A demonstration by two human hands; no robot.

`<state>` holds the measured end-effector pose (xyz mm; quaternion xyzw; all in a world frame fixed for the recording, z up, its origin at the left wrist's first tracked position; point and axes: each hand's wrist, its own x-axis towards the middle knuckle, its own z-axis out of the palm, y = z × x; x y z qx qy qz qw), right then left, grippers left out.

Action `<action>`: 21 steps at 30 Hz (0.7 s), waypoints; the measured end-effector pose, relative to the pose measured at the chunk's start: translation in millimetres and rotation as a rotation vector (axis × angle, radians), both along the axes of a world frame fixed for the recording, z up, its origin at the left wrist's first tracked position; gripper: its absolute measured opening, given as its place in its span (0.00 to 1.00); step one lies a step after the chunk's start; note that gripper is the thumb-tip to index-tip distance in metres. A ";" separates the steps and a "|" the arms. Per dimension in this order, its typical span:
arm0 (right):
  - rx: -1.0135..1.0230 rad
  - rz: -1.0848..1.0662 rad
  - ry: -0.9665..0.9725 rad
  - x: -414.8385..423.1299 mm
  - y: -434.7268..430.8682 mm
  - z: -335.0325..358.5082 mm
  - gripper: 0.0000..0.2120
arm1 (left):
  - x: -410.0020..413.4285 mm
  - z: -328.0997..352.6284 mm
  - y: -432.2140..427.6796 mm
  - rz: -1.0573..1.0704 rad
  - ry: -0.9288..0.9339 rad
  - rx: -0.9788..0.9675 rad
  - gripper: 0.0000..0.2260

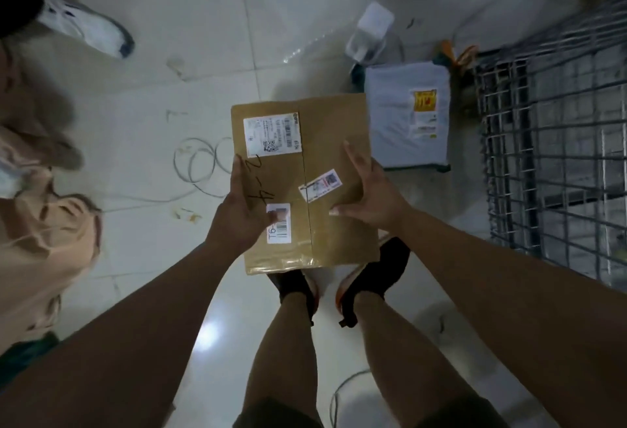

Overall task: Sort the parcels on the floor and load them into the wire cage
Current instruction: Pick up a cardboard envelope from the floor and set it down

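Left hand [242, 207] and right hand [371, 197] are set apart on opposite side edges of the flat brown cardboard box [325, 142]. Fingers are kept straight, thumbs laid on the taped top, undersides hidden. Box is held at frame centre above the feet. Handwritten marking is partly covered. Crinkled grey plastic mailer [407, 122] lies on the glossy tile floor [169, 37] upper right, near the wire cage [549, 163], which is cut off at the right edge.
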<state>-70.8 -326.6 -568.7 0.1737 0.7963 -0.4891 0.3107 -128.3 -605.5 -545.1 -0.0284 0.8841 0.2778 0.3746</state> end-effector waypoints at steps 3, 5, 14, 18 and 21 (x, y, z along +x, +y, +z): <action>0.006 0.024 -0.011 1.3 -7.4 -35.7 0.64 | 0.5 -38.6 -10.1 -0.007 -0.035 -0.007 0.58; 0.017 0.017 -0.021 3.4 -11.4 -54.9 0.64 | 0.0 -60.4 -14.9 0.003 -0.072 -0.011 0.57; 0.103 -0.070 -0.055 -27.6 5.8 -118.0 0.64 | -44.2 -135.9 7.9 -0.105 -0.026 0.086 0.56; 0.184 -0.062 -0.031 -45.4 18.1 -135.6 0.63 | -66.9 -163.5 27.6 -0.131 -0.012 0.075 0.56; 0.269 -0.007 -0.042 -56.3 18.7 -141.7 0.60 | -81.6 -178.7 27.8 -0.139 -0.050 0.013 0.54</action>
